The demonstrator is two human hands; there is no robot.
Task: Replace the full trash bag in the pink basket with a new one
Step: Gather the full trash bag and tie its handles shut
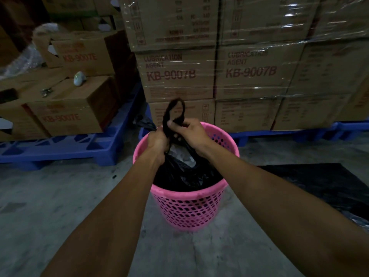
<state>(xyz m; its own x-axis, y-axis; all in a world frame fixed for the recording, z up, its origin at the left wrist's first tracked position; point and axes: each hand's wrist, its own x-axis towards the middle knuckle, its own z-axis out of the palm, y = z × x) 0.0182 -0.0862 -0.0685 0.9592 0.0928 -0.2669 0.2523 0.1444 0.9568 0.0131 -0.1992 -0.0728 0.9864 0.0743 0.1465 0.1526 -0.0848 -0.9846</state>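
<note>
Seen from above: pink perforated basket (186, 208) on a concrete floor (60, 196), black full trash bag (179, 174) inside. Left hand (157, 141) and right hand (189, 130), fingers clamped on the bag's twisted handles (175, 110) above the rim, probably knotting them shut to prevent spills. Flat black sheet (319, 186) just right, possibly the new bag.
</note>
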